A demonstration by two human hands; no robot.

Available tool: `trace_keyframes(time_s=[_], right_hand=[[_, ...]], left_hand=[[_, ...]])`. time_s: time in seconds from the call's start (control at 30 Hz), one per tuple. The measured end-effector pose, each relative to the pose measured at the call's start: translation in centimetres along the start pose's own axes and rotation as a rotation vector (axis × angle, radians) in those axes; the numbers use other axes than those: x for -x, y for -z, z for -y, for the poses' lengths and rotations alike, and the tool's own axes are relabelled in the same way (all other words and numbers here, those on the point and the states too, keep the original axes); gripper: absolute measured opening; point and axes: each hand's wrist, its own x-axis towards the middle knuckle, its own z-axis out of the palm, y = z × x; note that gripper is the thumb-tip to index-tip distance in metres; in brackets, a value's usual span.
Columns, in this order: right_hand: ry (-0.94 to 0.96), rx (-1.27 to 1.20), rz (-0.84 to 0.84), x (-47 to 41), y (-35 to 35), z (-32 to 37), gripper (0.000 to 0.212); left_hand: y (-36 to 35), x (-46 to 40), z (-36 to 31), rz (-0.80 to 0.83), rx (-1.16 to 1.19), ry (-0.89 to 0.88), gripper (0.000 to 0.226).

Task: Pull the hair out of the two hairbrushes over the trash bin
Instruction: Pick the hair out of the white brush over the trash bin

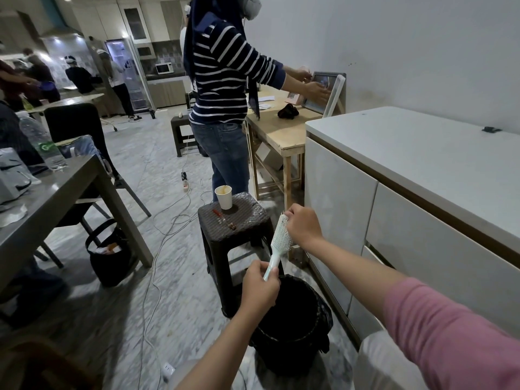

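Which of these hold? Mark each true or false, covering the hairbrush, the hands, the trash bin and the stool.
1. The left hand grips the hairbrush by its handle. True.
2. The right hand rests on the white cabinet. False: it is at the brush head.
3. The black trash bin sits below the brush. True.
4. The paper cup stands on the wooden table. False: it is on the dark stool.
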Motion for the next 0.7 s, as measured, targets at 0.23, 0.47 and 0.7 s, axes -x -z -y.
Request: trace_keyframes(time_s=[0.23, 0.47, 0.7], right_hand=[[-0.462, -0.474, -0.227, -1.5, 0.0, -0.6, 0.018], [-0.703, -0.825, -0.203, -1.9, 1.6, -1.6, 0.021], [-0.552, -0.61, 0.044, -1.0, 1.5, -2.2, 0.004]], left_hand=[[0.4, -0.2, 0.2, 0.001, 0.318, 0.234, 0.021], [1.4, -0.7, 2.2, -0.102, 0.321, 0.292, 0.024], [1.8, -1.4, 3.4, -0.184, 0.218, 0.278, 0.018]])
